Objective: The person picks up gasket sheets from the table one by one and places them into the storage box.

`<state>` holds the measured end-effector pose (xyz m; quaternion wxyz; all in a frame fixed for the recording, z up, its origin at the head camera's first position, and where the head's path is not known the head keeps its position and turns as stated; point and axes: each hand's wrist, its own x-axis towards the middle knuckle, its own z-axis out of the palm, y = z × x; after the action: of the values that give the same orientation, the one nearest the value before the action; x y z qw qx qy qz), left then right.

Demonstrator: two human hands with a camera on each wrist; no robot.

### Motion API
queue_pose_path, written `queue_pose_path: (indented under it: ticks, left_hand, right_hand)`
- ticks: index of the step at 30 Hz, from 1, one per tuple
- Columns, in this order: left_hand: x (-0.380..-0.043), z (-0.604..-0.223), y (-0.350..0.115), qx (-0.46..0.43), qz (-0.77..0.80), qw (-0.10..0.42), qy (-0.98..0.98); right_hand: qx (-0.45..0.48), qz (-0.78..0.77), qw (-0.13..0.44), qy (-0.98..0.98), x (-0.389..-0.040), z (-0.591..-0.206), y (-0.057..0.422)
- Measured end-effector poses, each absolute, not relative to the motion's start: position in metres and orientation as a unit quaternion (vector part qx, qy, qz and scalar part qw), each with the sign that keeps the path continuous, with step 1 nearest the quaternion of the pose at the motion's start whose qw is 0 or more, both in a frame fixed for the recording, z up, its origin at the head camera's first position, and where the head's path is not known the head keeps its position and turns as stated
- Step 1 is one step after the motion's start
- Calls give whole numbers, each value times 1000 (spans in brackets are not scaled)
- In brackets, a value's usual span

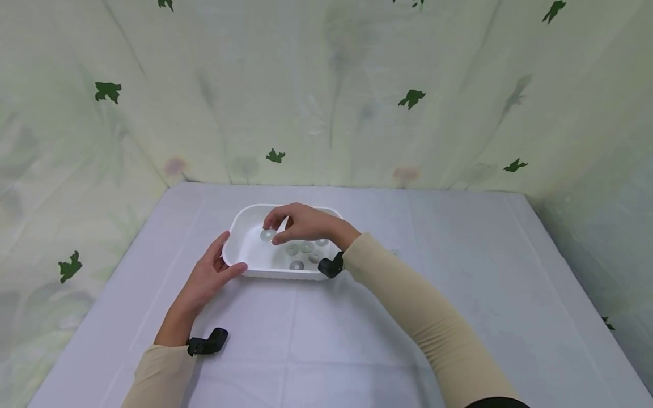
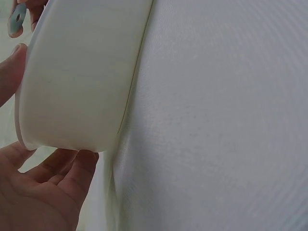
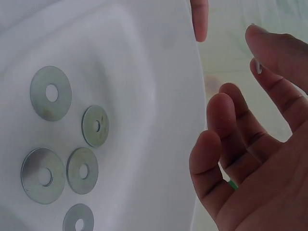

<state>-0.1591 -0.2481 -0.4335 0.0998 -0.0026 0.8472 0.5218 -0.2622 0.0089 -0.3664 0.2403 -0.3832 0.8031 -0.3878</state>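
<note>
My right hand (image 1: 306,222) is above the white tray (image 1: 251,255), pinching a flat metal washer (image 1: 268,234) between thumb and fingertips. The same washer (image 2: 18,19) stands tilted in the left wrist view; only its thin edge shows in the right wrist view. On the tray's floor several washers (image 3: 51,93) lie flat, some larger and some smaller, grouped toward its right side. My left hand (image 1: 206,277) holds the tray's left end, thumb at the front rim and fingers (image 2: 82,168) against the end wall.
The tray stands on a table with a white cloth (image 1: 316,340), toward its far edge. A small pale thing (image 1: 395,252) lies on the cloth right of the tray, beside the right sleeve. Pale patterned sheeting (image 1: 326,102) hangs behind and at both sides.
</note>
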Motion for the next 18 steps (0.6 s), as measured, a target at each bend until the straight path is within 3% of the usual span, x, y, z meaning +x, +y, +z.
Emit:
queue_pose_path:
  ticks: [10, 18]
  left_hand:
    - [-161, -436, -248, -5, 514, 95, 852]
    - [-161, -436, -249, -5, 516, 91, 852]
  right_hand:
    - [-342, -337, 230, 847, -262, -364, 27]
    - [-345, -309, 192, 865, -242, -351, 90]
